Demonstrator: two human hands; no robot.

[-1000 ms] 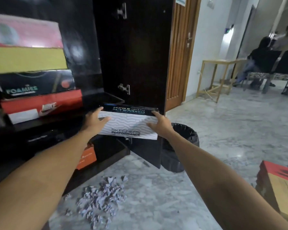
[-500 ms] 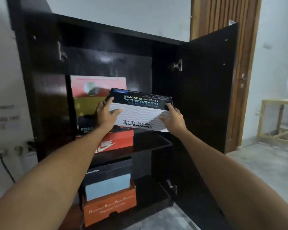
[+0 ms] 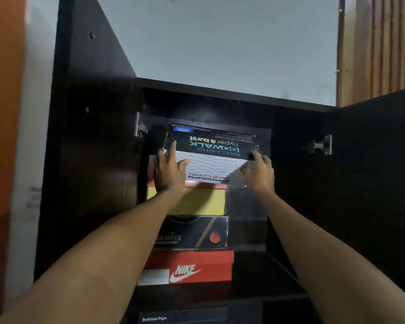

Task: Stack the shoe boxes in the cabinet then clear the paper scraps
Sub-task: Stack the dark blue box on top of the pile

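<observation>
A Skechers shoe box [image 3: 211,157], black lid over a white patterned side, is held at the top of the stack inside the black cabinet [image 3: 98,160]. My left hand [image 3: 167,171] grips its left end and my right hand [image 3: 260,171] grips its right end. Right under it lies a red-lidded yellow box [image 3: 197,199], then a black Foamies box [image 3: 197,231], then a red Nike box [image 3: 197,265] on the shelf. Whether the Skechers box rests on the stack or hangs just above it is unclear. No paper scraps are in view.
Both cabinet doors stand open, the left door [image 3: 87,90] and the right door [image 3: 372,160], each with a metal hinge. Another dark box [image 3: 182,318] sits on the shelf below. To the right of the stack the upper shelf [image 3: 255,265] is bare. A wooden door [image 3: 379,43] stands at right.
Both hands have lifted the Skechers box from waist height beside the cabinet up to the top of the stack on the upper shelf. My view has tilted up and turned toward the cabinet.
</observation>
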